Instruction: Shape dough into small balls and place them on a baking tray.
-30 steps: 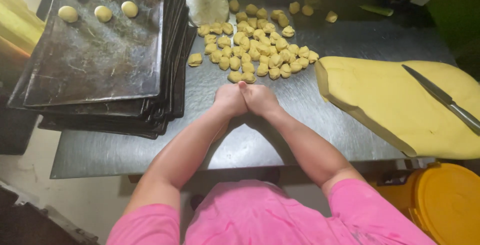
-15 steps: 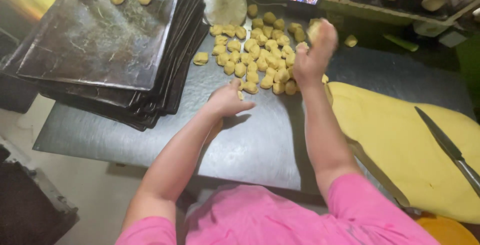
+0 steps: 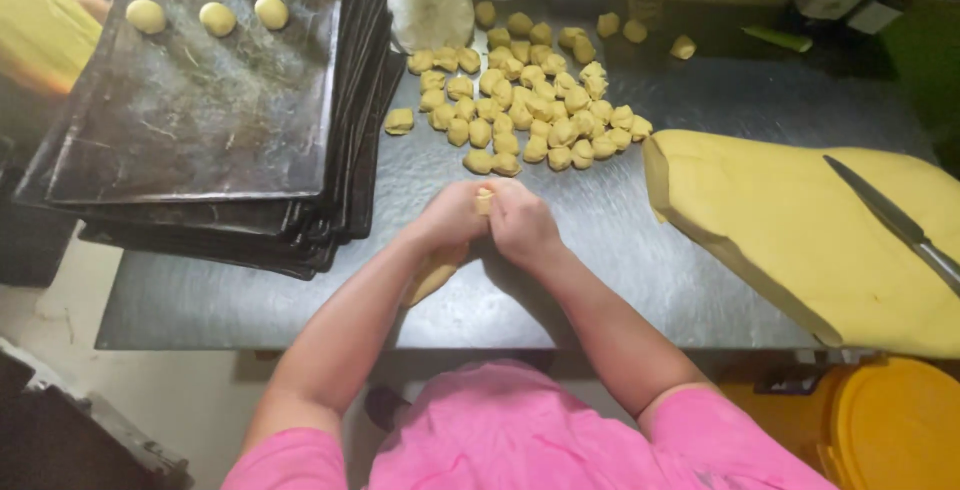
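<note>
Both hands meet over the middle of the worktop (image 3: 300,320), toward its near edge. The left hand (image 3: 452,218) and the right hand (image 3: 522,225) are pressed together, fingers curled, closed around a small dough piece (image 3: 484,199), of which only a pale nub shows between the fingertips; how much more lies inside the palms cannot be told. A yellowish patch sits below the left wrist, either dough or a smear; the view does not settle it. Beyond the hands, toward the far edge, lies a heap of cut dough pieces (image 3: 530,110), loosely spread, with one stray piece (image 3: 399,121) just beside the trays and a few more near the far right of the heap. A white bag or cloth bundle (image 3: 430,8) rests at the far edge behind the heap. At the left edge stands a stack of dark baking trays (image 3: 200,120), overhanging the worktop's left side, the top one carrying six rounded dough balls (image 3: 217,19) along its far end. At the right edge lies a large slab of dough (image 3: 800,240) with a long knife (image 3: 895,222) resting across it, blade toward the middle. A yellow bucket lid (image 3: 895,430) shows below the near right corner. Risks, as judged: the overhanging tray stack could tip if knocked or loaded unevenly; the exposed knife lies within reach of a right-hand sweep; uneven pressure could leave the piece misshapen; the stray piece could be pushed off.
</note>
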